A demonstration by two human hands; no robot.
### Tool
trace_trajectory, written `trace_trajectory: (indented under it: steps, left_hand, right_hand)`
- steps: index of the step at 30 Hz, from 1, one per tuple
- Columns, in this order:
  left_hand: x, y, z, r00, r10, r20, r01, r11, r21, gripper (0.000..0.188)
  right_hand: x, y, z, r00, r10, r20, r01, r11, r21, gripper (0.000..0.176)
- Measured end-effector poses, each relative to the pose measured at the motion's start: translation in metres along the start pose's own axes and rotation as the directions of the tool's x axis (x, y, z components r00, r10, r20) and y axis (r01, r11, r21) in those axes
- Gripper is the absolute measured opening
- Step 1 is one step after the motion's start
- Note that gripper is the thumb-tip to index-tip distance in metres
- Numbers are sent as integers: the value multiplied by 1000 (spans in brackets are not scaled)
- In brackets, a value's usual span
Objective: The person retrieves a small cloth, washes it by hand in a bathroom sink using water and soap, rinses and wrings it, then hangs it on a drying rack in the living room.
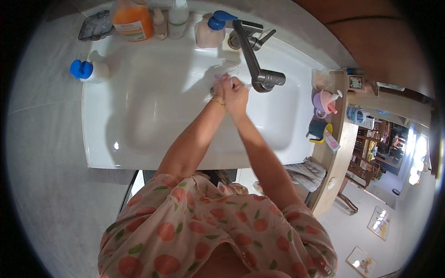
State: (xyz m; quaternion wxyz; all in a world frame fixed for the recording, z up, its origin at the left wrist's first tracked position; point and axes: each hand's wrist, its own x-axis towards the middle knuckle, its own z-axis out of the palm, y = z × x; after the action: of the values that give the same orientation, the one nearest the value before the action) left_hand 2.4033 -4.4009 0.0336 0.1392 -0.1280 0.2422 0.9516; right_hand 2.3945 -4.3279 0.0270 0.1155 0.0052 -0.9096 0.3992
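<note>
Over a white sink basin [160, 139], my left hand [219, 90] and my right hand [238, 92] are pressed together, fingers folded against each other. A yellow bracelet [218, 102] circles the left wrist. Just to the right of the hands is the outlet end of a dark metal faucet [267, 81], with some water visible beside the right hand. Behind the hands, at the basin's back edge, stands a pump bottle [210, 34] with a blue top. The fingertips are partly hidden, and no object shows between the palms.
An orange liquid bottle [132, 22], a small pump bottle [160, 26] and a white bottle [178, 22] line the back rim. A blue-capped white bottle [97, 72] sits on the left rim. At right are a pink and purple cup [323, 100], a dark cup [318, 129] and a grey towel [307, 173].
</note>
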Motion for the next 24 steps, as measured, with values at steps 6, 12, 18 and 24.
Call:
trace_trajectory:
  steps: [6,12,18,24]
  left_hand:
    - [0,9,1,950,290,115,-134,47,990,28]
    - [-28,34,12,954,-218,-204,197,973,-119,28]
    - [-33,60,-8,990,-115,-84,109,992,-64,30]
    - [-37,62,-9,988,-151,-15,147,977,-154,46]
  right_hand:
    - [-6,-21,-4,974,158,161,-174,981,90,24]
    - [22,-9,-33,908,377,181,-407,700,587,14]
    - [26,-26,-68,743,427,515,-668,435,603,26]
    - [20,-58,-72,746,363,558,-665,460,589,34]
